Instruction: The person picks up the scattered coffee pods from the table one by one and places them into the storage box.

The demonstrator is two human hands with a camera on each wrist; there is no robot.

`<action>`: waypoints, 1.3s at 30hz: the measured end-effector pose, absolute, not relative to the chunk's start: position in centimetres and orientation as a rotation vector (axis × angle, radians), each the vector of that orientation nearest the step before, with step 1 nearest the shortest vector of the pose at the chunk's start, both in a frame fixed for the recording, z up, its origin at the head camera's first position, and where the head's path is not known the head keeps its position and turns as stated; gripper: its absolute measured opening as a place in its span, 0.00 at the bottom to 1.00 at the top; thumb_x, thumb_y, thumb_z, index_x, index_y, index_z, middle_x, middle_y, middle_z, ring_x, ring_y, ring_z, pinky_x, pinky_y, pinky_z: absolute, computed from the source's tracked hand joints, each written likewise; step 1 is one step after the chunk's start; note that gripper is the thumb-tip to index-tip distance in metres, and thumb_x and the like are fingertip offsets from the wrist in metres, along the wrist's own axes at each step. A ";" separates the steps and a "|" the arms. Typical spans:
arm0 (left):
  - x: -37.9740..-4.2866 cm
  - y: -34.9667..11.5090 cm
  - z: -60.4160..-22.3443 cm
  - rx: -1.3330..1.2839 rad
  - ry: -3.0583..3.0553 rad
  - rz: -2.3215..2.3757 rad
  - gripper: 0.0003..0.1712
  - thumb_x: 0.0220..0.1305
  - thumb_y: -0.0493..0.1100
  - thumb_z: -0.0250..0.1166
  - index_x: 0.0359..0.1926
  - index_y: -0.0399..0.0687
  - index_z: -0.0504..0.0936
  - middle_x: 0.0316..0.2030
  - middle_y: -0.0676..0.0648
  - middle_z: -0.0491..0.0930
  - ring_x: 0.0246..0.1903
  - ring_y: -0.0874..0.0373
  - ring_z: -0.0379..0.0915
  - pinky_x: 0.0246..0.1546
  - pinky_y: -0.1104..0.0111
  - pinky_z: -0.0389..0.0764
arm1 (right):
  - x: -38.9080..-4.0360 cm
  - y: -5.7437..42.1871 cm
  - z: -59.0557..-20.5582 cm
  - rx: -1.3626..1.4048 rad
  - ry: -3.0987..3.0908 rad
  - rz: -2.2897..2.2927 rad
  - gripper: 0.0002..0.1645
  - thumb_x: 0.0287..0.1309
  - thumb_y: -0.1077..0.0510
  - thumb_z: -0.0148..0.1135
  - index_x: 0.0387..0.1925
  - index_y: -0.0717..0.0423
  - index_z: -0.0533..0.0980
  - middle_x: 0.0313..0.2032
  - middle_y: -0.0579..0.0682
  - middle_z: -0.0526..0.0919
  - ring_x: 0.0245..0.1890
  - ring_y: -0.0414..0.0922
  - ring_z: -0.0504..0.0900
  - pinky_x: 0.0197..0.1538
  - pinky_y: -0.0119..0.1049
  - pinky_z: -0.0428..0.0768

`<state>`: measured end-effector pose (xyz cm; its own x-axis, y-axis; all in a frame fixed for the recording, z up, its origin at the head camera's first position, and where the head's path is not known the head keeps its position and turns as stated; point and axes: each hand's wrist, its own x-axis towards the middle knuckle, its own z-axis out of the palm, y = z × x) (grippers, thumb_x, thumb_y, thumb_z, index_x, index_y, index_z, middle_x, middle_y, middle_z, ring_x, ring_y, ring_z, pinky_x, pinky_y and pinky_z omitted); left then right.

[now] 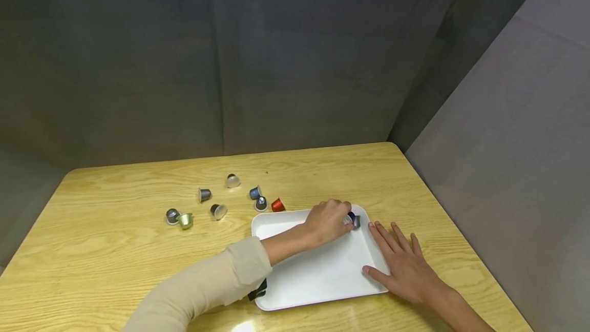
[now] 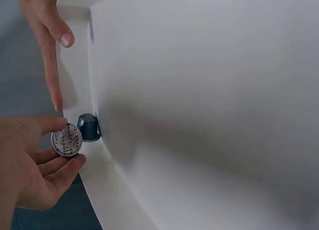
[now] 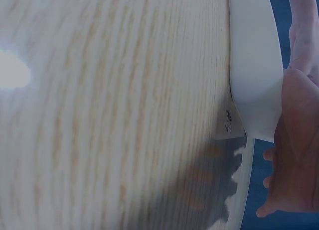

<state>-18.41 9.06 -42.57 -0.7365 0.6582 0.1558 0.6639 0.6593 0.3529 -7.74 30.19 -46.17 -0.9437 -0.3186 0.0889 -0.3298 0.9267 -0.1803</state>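
My left hand (image 1: 324, 223) reaches into the far right corner of a white tray (image 1: 322, 281). Between thumb and fingers it pinches a coffee capsule (image 2: 67, 140), whose silvery printed lid faces the left wrist camera. Right beside it in the corner stands a dark blue-grey coffee capsule (image 2: 87, 127), dome up in that view. My right hand (image 1: 407, 270) has its fingers spread along the tray's right side, the thumb reaching over the rim. In the right wrist view, the right hand (image 3: 301, 150) overlaps the edge of the white tray (image 3: 256, 56).
Left of the tray, several loose capsules lie on the wooden table (image 1: 115, 250), among them a green one (image 1: 186, 221) and a grey one (image 1: 205, 195). A red capsule (image 1: 278, 205) lies close behind the tray's far rim. Grey panels (image 1: 299, 65) stand behind the table.
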 end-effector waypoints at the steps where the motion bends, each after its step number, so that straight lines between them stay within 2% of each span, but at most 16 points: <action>1: -18.4 9.1 -42.7 -1.137 -2.852 -0.596 0.14 0.62 0.48 0.73 0.41 0.43 0.84 0.31 0.50 0.83 0.27 0.62 0.78 0.20 0.74 0.74 | -7.7 30.2 -46.1 0.508 -3.023 0.298 0.56 0.60 0.29 0.60 0.79 0.49 0.51 0.74 0.59 0.59 0.72 0.67 0.52 0.60 0.77 0.52; 9: -18.5 9.3 -43.1 -1.126 -2.870 -0.545 0.12 0.60 0.46 0.74 0.36 0.44 0.83 0.25 0.51 0.79 0.23 0.62 0.74 0.18 0.70 0.73 | -7.8 30.1 -46.0 0.503 -3.040 0.303 0.55 0.61 0.28 0.59 0.79 0.48 0.51 0.74 0.58 0.58 0.72 0.67 0.51 0.61 0.76 0.51; 17: -18.5 9.2 -43.1 -1.097 -2.912 -0.548 0.11 0.60 0.45 0.73 0.36 0.43 0.82 0.26 0.50 0.79 0.22 0.62 0.71 0.17 0.69 0.72 | -7.8 30.1 -45.8 0.497 -3.059 0.300 0.56 0.60 0.29 0.60 0.79 0.50 0.51 0.74 0.59 0.58 0.72 0.67 0.51 0.60 0.77 0.51; 39: -18.7 9.3 -43.9 -1.063 -2.964 -0.503 0.10 0.58 0.43 0.73 0.37 0.44 0.83 0.26 0.50 0.81 0.22 0.59 0.74 0.18 0.66 0.75 | -7.8 30.0 -45.8 0.491 -3.069 0.300 0.56 0.60 0.28 0.59 0.79 0.50 0.50 0.74 0.59 0.57 0.72 0.67 0.51 0.61 0.77 0.51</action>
<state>-18.71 9.26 -43.93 -0.7767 0.6269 0.0610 0.6120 0.7281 0.3088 -7.80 29.99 -45.82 -0.9504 -0.3071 0.0491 -0.3108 0.9321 -0.1861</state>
